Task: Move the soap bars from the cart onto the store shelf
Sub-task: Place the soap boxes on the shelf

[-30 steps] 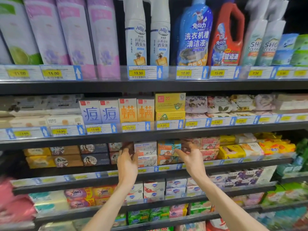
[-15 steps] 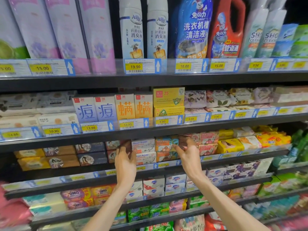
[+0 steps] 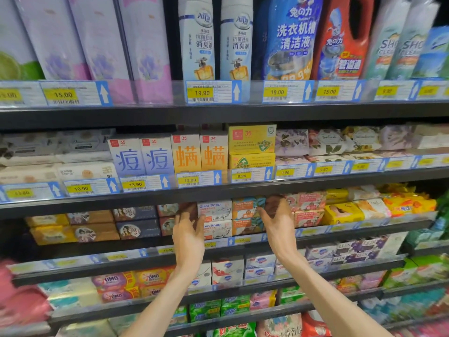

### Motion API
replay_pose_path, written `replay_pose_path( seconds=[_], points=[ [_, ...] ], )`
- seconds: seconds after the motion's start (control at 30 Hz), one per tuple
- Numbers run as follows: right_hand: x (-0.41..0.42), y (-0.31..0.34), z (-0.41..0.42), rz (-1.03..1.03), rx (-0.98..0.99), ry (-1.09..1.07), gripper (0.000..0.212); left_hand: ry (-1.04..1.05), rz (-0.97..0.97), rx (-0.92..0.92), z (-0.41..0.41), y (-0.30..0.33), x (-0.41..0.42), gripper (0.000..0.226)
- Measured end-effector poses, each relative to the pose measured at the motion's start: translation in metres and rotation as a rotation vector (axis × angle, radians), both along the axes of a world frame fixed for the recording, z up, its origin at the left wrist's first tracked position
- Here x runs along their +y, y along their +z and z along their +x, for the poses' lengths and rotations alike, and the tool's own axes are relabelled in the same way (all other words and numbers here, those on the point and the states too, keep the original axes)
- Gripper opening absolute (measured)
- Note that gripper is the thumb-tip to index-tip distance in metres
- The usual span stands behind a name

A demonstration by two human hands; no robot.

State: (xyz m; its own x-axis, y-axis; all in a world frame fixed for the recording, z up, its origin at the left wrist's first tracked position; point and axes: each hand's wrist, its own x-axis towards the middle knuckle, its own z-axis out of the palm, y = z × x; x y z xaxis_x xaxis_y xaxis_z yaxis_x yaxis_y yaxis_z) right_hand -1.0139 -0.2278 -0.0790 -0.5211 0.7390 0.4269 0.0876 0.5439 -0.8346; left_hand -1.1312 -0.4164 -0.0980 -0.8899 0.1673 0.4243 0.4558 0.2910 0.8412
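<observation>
1. In the head view, we see both forearms reaching up and forward to the third shelf from the top, one on each side of the soap stacks.
2. Our left hand stands edge-on, fingers straight, resting against the left end of the white Goat Soap boxes; it is released, gripping nothing.
3. Our right hand mirrors it, fingers spread and relaxed beside the orange Goat Soap boxes, thumb towards them; whether it touches them we cannot tell.
4. The boxes lie flat, stacked two high, long axes running left to right, printed faces outward, behind the price rail.
</observation>
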Motion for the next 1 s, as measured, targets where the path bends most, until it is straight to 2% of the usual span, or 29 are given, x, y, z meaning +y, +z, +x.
replay_pose_path(
  seconds=[0.2, 0.3, 0.47, 0.8, 1.0],
  points=[
    [-0.002, -0.004, 0.0, 0.058, 0.016, 0.025, 0.018, -0.015, -0.012, -0.024, -0.005, -0.005, -0.003, 0.034],
    [-0.005, -0.007, 0.001, 0.234, -0.041, 0.083, 0.011, 0.002, -0.029, -0.038, -0.005, -0.006, -0.004, 0.038],
    [-0.015, -0.017, -0.003, 0.566, -0.158, 0.16, 0.029, 0.021, -0.066, -0.053, -0.009, -0.007, -0.001, 0.037],
    [-0.02, -0.025, 0.002, 0.795, -0.247, 0.106, 0.041, -0.023, -0.033, -0.027, -0.009, -0.003, -0.007, 0.033],
    [-0.024, -0.027, 0.001, 0.813, -0.326, 0.111, 0.045, -0.048, -0.044, -0.043, -0.012, -0.001, -0.01, 0.032]
  ],
)
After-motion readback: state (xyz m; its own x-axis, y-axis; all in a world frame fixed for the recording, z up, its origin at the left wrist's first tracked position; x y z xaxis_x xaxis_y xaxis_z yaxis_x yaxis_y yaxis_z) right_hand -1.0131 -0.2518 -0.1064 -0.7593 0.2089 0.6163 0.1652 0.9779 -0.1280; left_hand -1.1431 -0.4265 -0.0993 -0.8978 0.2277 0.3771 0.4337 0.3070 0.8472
